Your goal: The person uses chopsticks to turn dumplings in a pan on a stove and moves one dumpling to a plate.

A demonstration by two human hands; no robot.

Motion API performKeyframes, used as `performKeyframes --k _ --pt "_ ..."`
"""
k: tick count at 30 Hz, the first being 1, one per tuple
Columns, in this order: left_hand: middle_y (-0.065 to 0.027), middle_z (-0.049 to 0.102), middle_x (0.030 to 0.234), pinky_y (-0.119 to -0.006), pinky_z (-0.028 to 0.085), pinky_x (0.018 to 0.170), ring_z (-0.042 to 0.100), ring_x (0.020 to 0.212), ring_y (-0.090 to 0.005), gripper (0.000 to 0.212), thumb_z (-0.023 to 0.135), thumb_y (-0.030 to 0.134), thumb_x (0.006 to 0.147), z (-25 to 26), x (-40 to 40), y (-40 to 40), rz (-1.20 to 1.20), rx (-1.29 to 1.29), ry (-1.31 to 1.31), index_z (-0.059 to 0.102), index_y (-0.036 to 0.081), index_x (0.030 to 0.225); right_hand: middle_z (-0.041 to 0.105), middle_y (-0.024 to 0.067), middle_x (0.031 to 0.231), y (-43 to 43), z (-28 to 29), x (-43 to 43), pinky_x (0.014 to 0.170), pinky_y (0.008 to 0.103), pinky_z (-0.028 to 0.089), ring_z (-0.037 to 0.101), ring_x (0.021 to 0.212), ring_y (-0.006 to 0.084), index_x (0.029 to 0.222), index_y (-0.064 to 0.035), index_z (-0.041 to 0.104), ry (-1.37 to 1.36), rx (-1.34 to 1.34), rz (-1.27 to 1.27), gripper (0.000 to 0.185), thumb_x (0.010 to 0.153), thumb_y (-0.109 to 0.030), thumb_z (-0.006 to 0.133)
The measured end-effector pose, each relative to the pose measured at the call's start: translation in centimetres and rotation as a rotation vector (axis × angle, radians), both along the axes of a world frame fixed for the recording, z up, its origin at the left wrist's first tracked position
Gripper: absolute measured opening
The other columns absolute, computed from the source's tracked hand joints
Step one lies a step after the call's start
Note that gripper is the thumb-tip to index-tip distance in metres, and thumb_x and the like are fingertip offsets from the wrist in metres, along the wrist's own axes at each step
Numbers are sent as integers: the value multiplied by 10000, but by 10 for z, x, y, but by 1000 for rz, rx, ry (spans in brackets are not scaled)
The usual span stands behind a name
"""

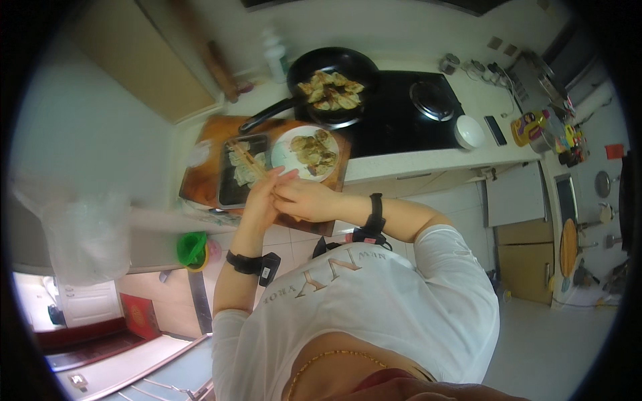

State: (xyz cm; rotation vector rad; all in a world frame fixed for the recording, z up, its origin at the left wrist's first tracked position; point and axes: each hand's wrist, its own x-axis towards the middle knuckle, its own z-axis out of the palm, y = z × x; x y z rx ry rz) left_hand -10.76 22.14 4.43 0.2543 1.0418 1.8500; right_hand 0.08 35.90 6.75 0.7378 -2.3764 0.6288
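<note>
My left hand (pixel 262 194) and my right hand (pixel 307 198) meet at the near edge of a wooden board (pixel 204 168). The right fingers are curled against the left palm; whether anything is between them is hidden. Wooden chopsticks (pixel 246 156) slant over a dark rectangular tray (pixel 222 178) of pale dumplings (pixel 244 173), their near ends at my left hand; whether it grips them is unclear. Right of the tray, a white plate (pixel 285 143) holds browned dumplings (pixel 313 153). Behind, more browned dumplings (pixel 331 91) lie in a black frying pan (pixel 368 65) on the hob (pixel 391 120).
The pan's handle (pixel 266 114) reaches over the board's back edge. A second burner (pixel 431 100), a white bowl (pixel 469 132), a phone (pixel 495 131) and an oil bottle (pixel 526 126) are to the right. Below the counter, a cabinet door (pixel 514 195) stands ajar. A green-lined bin (pixel 192 250) is on the floor.
</note>
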Motion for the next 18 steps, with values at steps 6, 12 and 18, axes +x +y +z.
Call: performKeyframes --k 6,12,18 --pt "-192 563 1135 -350 438 898 514 1124 -268 294 472 189 934 14 -14 -10 185 -63 35 440 3 1160 554 119 916 74 -32 19 734 395 464 557 866 309 962 -95 571 -202 12 -218 201 773 -161 549" --pt "-139 608 993 -245 443 695 590 923 -181 238 490 193 933 5 -8 -72 288 -162 250 471 25 1100 588 128 890 241 -102 55 688 413 492 587 840 319 899 -64 599 -453 142 -827 133 811 -155 558" --pt "-115 618 792 -173 280 422 359 459 -53 244 497 203 925 -4 12 -95 276 -390 444 496 14 1080 623 174 966 305 -150 23 775 417 490 597 916 348 965 -35 613 -682 58 -1177 336 832 -343 589"
